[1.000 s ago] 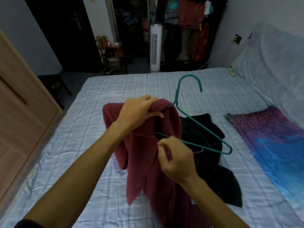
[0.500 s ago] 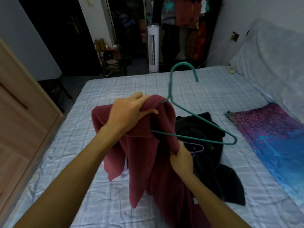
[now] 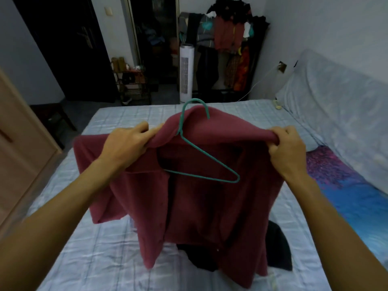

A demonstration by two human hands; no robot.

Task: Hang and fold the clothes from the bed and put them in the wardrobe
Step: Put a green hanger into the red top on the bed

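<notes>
A dark red fleece shirt point(image 3: 201, 202) hangs spread open in front of me above the bed point(image 3: 109, 257). My left hand point(image 3: 126, 143) grips its left shoulder and my right hand point(image 3: 287, 150) grips its right shoulder. A teal wire hanger point(image 3: 201, 162) sits inside the open shirt; its left arm is under the left shoulder, its right corner lies bare against the inside of the shirt, and its hook pokes up at the collar. A black garment point(image 3: 277, 250) lies on the bed behind the shirt, mostly hidden.
A purple and blue cloth point(image 3: 346, 194) lies on the right side of the bed beside a covered headboard point(image 3: 336, 101). A wooden wardrobe point(image 3: 19, 156) stands at the left. A white tower fan point(image 3: 186, 72) and a loaded clothes rack point(image 3: 228, 43) stand beyond the bed's foot.
My right hand left the lower front of the shirt and moved up and right to take its right shoulder. The shirt has been spread wide and lifted, now covering most of the black garment.
</notes>
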